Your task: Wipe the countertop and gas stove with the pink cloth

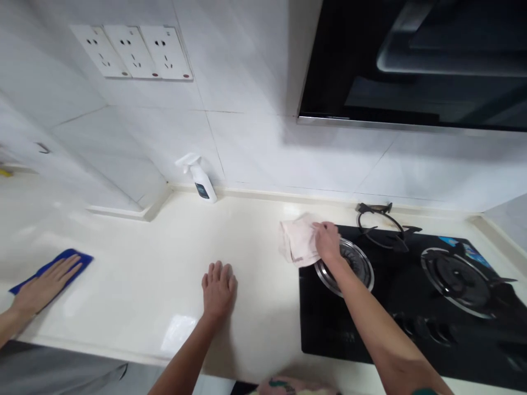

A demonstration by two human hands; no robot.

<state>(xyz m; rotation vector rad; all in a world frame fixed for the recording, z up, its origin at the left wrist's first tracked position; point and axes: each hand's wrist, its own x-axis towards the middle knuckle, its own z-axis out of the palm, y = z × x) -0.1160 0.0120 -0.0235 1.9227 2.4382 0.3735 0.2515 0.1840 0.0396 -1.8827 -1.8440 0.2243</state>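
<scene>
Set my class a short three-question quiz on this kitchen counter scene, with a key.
1. True or false: the person's right hand is on a pale pink cloth at the edge of the black gas hob.
2. What colour is the cloth under the co-worker's hand? A) blue B) pink C) white
3. Fill in the blank: the row of white wall sockets has ____ panels.

Key: 1. True 2. A 3. three
</scene>
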